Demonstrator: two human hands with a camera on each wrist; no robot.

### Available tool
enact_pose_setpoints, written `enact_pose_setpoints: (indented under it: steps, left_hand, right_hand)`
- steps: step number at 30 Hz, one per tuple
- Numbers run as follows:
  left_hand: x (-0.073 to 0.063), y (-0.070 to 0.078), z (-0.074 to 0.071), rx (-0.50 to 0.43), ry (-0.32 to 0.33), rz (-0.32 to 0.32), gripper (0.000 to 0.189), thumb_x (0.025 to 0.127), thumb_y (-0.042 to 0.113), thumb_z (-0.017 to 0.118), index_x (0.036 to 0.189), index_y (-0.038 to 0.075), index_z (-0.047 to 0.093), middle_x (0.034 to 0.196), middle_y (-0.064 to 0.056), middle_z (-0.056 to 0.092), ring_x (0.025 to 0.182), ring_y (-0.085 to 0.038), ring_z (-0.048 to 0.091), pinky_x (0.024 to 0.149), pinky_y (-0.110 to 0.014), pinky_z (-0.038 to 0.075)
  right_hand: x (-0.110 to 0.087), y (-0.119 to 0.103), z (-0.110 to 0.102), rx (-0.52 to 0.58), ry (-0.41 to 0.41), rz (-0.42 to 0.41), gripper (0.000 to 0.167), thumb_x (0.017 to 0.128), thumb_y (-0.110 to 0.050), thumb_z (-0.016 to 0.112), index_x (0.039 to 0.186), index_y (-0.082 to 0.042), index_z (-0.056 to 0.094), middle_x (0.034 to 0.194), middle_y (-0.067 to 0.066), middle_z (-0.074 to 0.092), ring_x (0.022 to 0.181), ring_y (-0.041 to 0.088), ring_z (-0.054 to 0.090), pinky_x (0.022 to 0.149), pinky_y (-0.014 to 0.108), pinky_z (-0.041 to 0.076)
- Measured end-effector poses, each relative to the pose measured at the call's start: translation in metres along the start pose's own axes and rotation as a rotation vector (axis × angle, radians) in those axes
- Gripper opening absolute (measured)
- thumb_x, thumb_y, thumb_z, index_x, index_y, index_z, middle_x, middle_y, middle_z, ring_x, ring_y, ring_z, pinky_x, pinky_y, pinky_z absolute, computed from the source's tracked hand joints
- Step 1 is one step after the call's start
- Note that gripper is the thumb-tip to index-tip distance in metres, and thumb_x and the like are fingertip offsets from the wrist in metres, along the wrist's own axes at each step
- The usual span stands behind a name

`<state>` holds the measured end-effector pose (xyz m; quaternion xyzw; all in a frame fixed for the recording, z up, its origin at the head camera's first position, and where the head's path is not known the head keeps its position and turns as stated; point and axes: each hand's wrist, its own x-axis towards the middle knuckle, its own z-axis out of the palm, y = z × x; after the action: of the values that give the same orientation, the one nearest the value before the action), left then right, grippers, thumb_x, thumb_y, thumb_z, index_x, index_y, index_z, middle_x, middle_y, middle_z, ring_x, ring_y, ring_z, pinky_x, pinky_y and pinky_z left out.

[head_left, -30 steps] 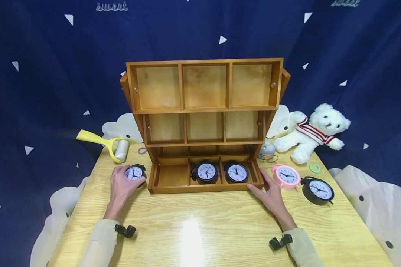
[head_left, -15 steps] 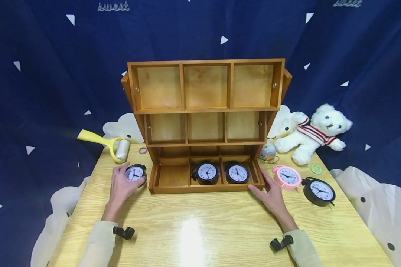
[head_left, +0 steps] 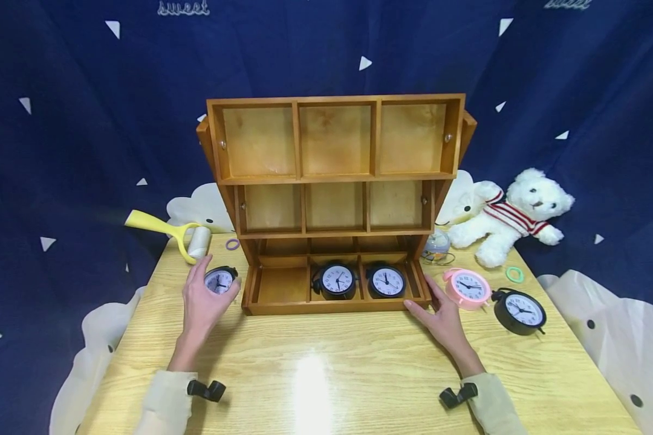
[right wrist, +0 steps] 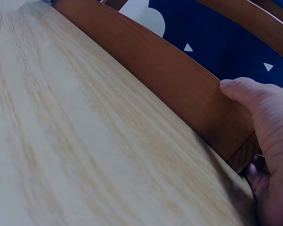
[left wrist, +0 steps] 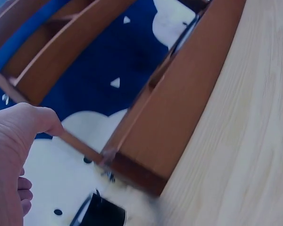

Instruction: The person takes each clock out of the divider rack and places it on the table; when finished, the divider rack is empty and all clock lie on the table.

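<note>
My left hand (head_left: 202, 305) hovers over a black alarm clock (head_left: 219, 280) left of the wooden tiered box (head_left: 305, 309), thumb and fingers spread. In the left wrist view the clock (left wrist: 106, 214) shows below and apart from the hand (left wrist: 14, 141). With my right hand (head_left: 443, 319) I grip the box's front right corner. The right wrist view shows that thumb (right wrist: 240, 87) on the front board's top edge and fingers at the side. Two black alarm clocks (head_left: 337, 281) lie face up in the bottom tier's middle and right compartments; its left compartment holds nothing.
Right of the box lie a pink alarm clock (head_left: 467, 288), another black alarm clock (head_left: 519, 312) and a green ring (head_left: 514, 275). Behind them sits a white teddy bear (head_left: 522, 205). A yellow lint roller (head_left: 168, 232) and a purple ring (head_left: 232, 244) lie back left.
My left hand has let go of the black clock and lifted off it, fingers spreading. The clock stays on the table. My right hand keeps its place on the box.
</note>
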<state>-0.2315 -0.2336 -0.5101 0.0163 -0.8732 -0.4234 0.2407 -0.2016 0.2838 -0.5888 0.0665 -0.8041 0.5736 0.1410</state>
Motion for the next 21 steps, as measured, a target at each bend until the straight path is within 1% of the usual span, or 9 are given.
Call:
enact_pose_setpoints:
  steps: [2, 6, 9, 11, 13, 16, 21]
  left_hand:
    - [-0.002, 0.007, 0.003, -0.005, -0.014, 0.006, 0.086, 0.077, 0.022, 0.088, 0.151, 0.000, 0.051, 0.153, -0.026, 0.051, 0.141, -0.046, 0.047, 0.117, -0.061, 0.039]
    - [-0.005, 0.019, 0.010, -0.005, -0.057, 0.033, 0.086, 0.078, 0.025, 0.087, 0.151, -0.001, 0.050, 0.152, -0.026, 0.053, 0.141, -0.046, 0.048, 0.118, -0.058, 0.039]
    - [-0.007, 0.028, 0.015, 0.002, -0.100, 0.029, 0.086, 0.080, 0.030, 0.087, 0.153, 0.001, 0.050, 0.153, -0.024, 0.052, 0.142, -0.045, 0.047, 0.118, -0.058, 0.038]
    - [-0.009, 0.033, 0.020, 0.000, -0.129, 0.019, 0.087, 0.081, 0.032, 0.086, 0.153, 0.002, 0.049, 0.154, -0.023, 0.052, 0.139, -0.045, 0.050, 0.116, -0.059, 0.040]
    - [-0.012, 0.038, 0.025, -0.007, -0.159, 0.012, 0.087, 0.081, 0.032, 0.087, 0.154, 0.002, 0.049, 0.154, -0.023, 0.052, 0.136, -0.045, 0.052, 0.114, -0.059, 0.043]
    - [-0.015, 0.045, 0.033, -0.026, -0.200, 0.024, 0.087, 0.080, 0.032, 0.087, 0.153, 0.000, 0.049, 0.151, -0.023, 0.055, 0.133, -0.044, 0.056, 0.112, -0.056, 0.047]
    - [-0.020, 0.057, 0.048, -0.050, -0.276, 0.040, 0.088, 0.080, 0.034, 0.088, 0.153, 0.002, 0.050, 0.151, -0.021, 0.055, 0.140, -0.040, 0.052, 0.116, -0.054, 0.044]
  right_hand:
    - [0.000, -0.003, 0.000, 0.006, -0.001, -0.002, 0.086, 0.087, -0.002, 0.084, 0.158, 0.006, 0.035, 0.160, 0.028, 0.040, 0.145, 0.044, 0.042, 0.110, 0.008, 0.036]
    - [-0.003, -0.024, 0.000, -0.005, -0.006, 0.004, 0.084, 0.087, -0.002, 0.083, 0.157, 0.008, 0.037, 0.157, 0.032, 0.042, 0.143, 0.048, 0.043, 0.110, 0.010, 0.038]
    - [-0.004, -0.039, 0.000, -0.020, -0.016, 0.011, 0.083, 0.089, -0.003, 0.083, 0.157, 0.008, 0.037, 0.156, 0.034, 0.042, 0.142, 0.049, 0.044, 0.110, 0.012, 0.040]
    - [-0.004, -0.044, -0.001, -0.027, -0.015, 0.014, 0.082, 0.089, -0.004, 0.083, 0.156, 0.008, 0.037, 0.155, 0.034, 0.043, 0.142, 0.049, 0.044, 0.110, 0.012, 0.040]
    - [-0.004, -0.046, -0.001, -0.029, -0.017, 0.015, 0.082, 0.089, -0.004, 0.082, 0.156, 0.009, 0.037, 0.155, 0.035, 0.042, 0.142, 0.048, 0.044, 0.110, 0.011, 0.040]
    - [-0.004, -0.046, -0.001, -0.030, -0.014, 0.009, 0.082, 0.088, -0.004, 0.083, 0.155, 0.010, 0.038, 0.155, 0.035, 0.043, 0.142, 0.048, 0.045, 0.109, 0.011, 0.040]
    - [-0.004, -0.043, -0.001, -0.028, -0.012, 0.001, 0.083, 0.088, -0.003, 0.083, 0.155, 0.009, 0.037, 0.155, 0.035, 0.042, 0.141, 0.048, 0.047, 0.108, 0.010, 0.041]
